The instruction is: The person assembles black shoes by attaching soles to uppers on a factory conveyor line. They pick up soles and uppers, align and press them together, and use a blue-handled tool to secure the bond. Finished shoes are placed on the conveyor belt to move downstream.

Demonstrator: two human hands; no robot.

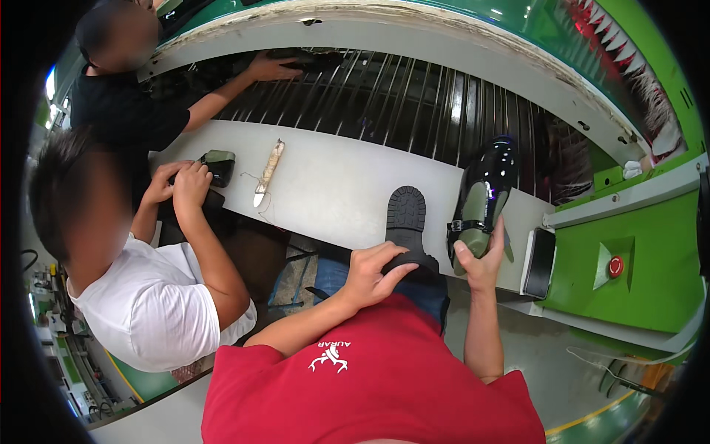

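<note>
My left hand (376, 272) pinches the heel end of a black rubber shoe sole (406, 214), its ridged tread facing up and its toe pointing away from me. My right hand (482, 260) grips a glossy black strap shoe (494, 172) by its heel end. A green shoe last (474, 211) shows in the shoe's opening, and a buckled strap crosses it. Shoe and sole are side by side and apart, over the near right part of a white worktable (333, 194). My right fingers are partly hidden behind the shoe.
A black roller conveyor (384, 96) runs behind the table. Further left lies a string-wrapped tool (269, 172) with a white tip. A seated co-worker (148, 311) handles another shoe (218, 167); a second person (126, 111) reaches over the rollers. A red button (615, 266) is on the green machine at right.
</note>
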